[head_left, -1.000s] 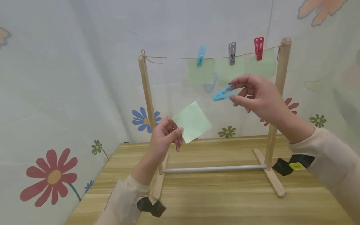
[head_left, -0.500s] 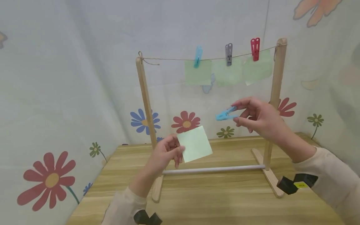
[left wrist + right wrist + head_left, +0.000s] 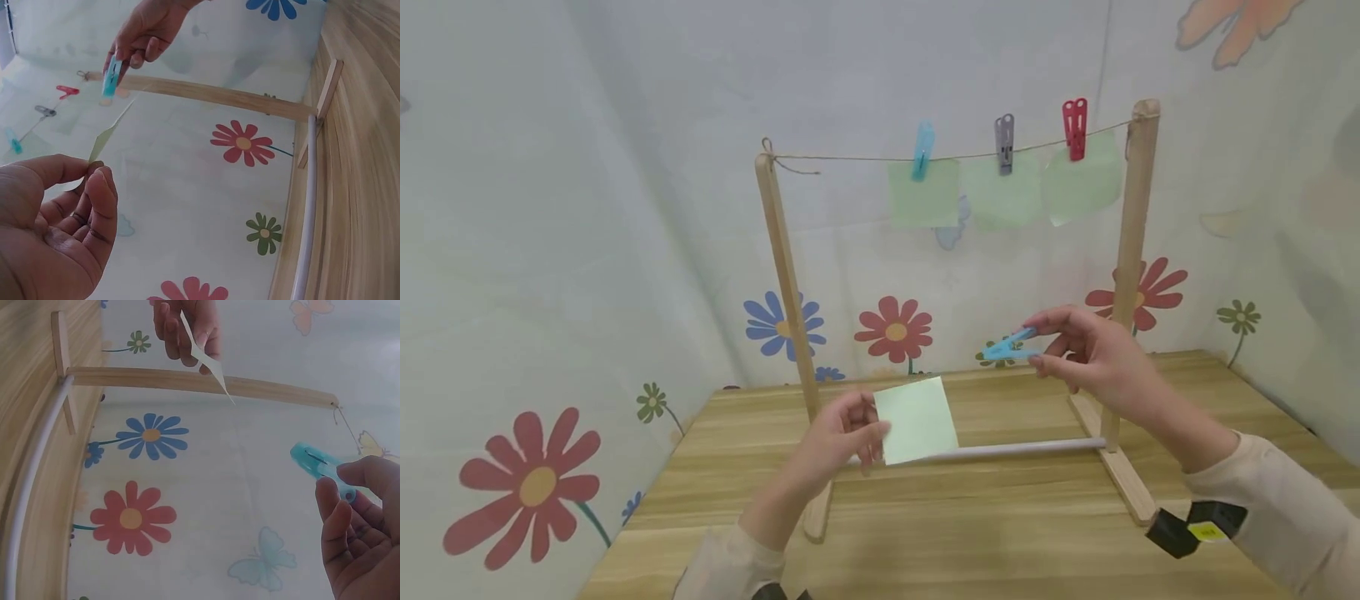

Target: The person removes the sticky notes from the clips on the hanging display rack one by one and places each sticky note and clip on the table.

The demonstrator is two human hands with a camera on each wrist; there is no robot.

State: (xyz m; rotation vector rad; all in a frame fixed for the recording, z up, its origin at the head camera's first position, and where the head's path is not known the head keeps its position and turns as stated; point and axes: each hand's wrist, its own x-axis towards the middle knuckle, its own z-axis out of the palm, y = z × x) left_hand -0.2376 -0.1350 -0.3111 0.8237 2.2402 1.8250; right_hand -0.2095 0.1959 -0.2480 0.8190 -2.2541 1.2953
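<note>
Three green notes (image 3: pixel 1003 196) hang pegged along the string (image 3: pixel 850 157), and adding a fourth looks to be the step in hand. The left hand (image 3: pixel 842 437) pinches the loose note (image 3: pixel 919 421) by its left edge, on the near side of the stand (image 3: pixel 1135 200); the right hand (image 3: pixel 1097 362) grips a blue peg (image 3: pixel 309 461) by its handles, apart to the right. Next probably calls for raising the note's free top edge to the string between the left post (image 3: pixel 786 275) and leftmost hanging note, where room shows.
</note>
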